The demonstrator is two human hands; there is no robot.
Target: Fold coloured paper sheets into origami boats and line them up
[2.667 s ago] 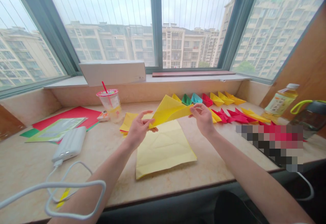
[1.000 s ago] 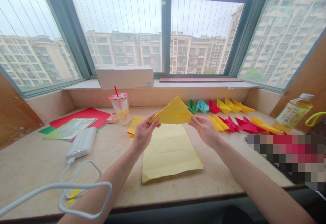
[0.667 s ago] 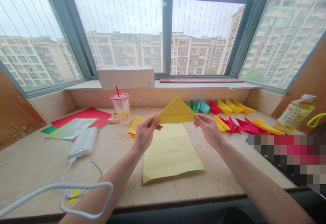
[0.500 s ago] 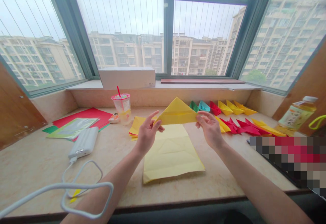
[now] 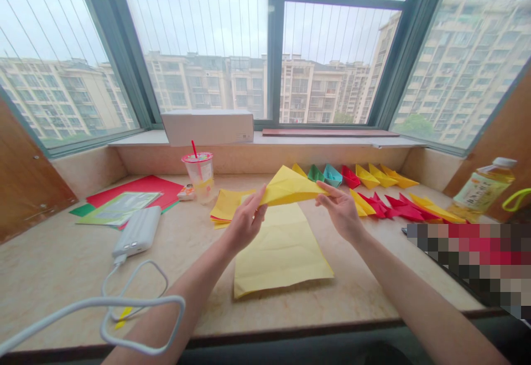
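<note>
A yellow folded paper (image 5: 290, 187), shaped like a triangle with its peak up, is held in the air between both hands. My left hand (image 5: 248, 215) pinches its left corner, the thumb hidden in part. At the right corner, my right hand (image 5: 339, 207) grips the paper between thumb and fingers. Below it, a pale yellow creased sheet (image 5: 282, 254) lies on the counter. Behind my left hand is a stack of yellow and red paper (image 5: 226, 204). Beyond my right hand stand folded paper boats, among them a green one (image 5: 316, 173) and a light blue one (image 5: 333, 175).
On the left lie red paper (image 5: 161, 188), a white power bank (image 5: 138, 231) and its looped white cable (image 5: 141, 302). A plastic cup with a straw (image 5: 199, 177) stands behind them. More red boats (image 5: 404, 207) and a drink bottle (image 5: 483, 188) are on the right.
The folded yellow paper has tilted and turned, its peak now lower and further left. My left fingers have closed in along its left corner, and a yellow boat behind it has come into view.
</note>
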